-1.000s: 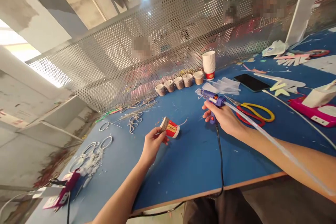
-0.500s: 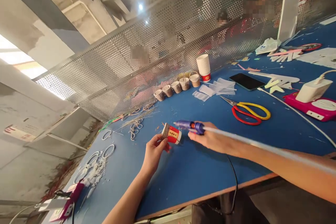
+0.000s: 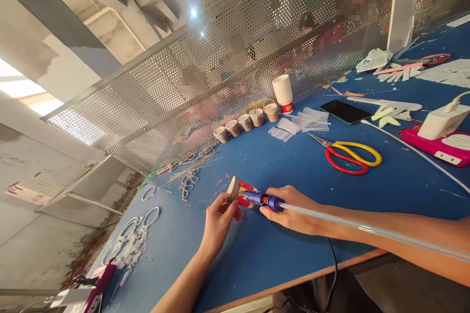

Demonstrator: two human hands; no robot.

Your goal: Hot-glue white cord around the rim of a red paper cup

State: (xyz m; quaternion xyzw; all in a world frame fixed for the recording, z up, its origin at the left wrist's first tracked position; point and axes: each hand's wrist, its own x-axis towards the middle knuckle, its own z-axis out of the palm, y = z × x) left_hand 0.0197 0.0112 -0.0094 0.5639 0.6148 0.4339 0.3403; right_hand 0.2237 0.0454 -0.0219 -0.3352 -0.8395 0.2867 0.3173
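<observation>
My left hand (image 3: pixel 221 216) grips a red paper cup (image 3: pixel 235 189) near its rim, where a brown cord seems to be wound around it. The cup lies tilted on its side, its mouth to the upper left. In my right hand (image 3: pixel 284 205) is a purple glue gun (image 3: pixel 257 198), with a long clear glue stick (image 3: pixel 352 222) running out of its back. The gun's nozzle is over the cup's side; whether it touches cannot be made out. Behind the cup, bundles of cord and thin wire (image 3: pixel 191 176) lie on the blue table (image 3: pixel 279 254).
Several wrapped cups (image 3: pixel 245 121) line the mesh screen (image 3: pixel 154 98) beside a stack of paper cups (image 3: pixel 282 90). Scissors (image 3: pixel 354 156), clear strips (image 3: pixel 310 121) and a phone (image 3: pixel 345 111) lie to the right. Power strips stand at both sides; white rings (image 3: pixel 151 216) lie at left.
The glue gun has moved left and down, from beside the cup to over its side. The cup has turned slightly in my left hand, its mouth now showing more.
</observation>
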